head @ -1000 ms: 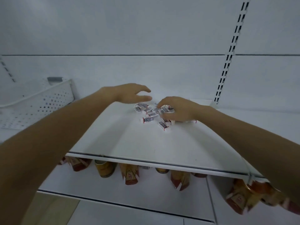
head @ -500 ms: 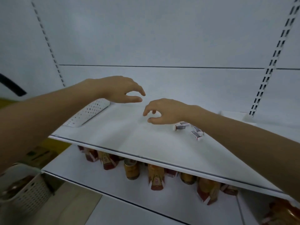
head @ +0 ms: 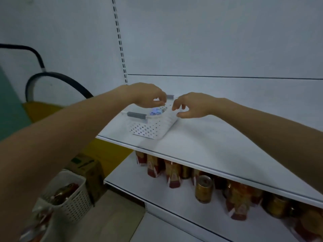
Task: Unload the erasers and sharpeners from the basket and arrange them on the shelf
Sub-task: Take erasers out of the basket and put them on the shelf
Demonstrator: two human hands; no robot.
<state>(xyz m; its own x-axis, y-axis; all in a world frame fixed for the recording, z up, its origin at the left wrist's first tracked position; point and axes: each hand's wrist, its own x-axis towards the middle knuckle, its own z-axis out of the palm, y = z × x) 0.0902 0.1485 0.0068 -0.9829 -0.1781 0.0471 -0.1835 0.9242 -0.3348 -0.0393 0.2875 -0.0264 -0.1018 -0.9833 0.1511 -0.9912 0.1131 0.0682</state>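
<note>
Basket: white, perforated, centre frame on the shelf, small blurred items inside, directly under your hands.
Left hand: arm stretched over the basket, fingers curled loosely, holding nothing.
Right hand: over its right rim, fingers half-curled, empty.

No text seems legible anywhere.
</note>
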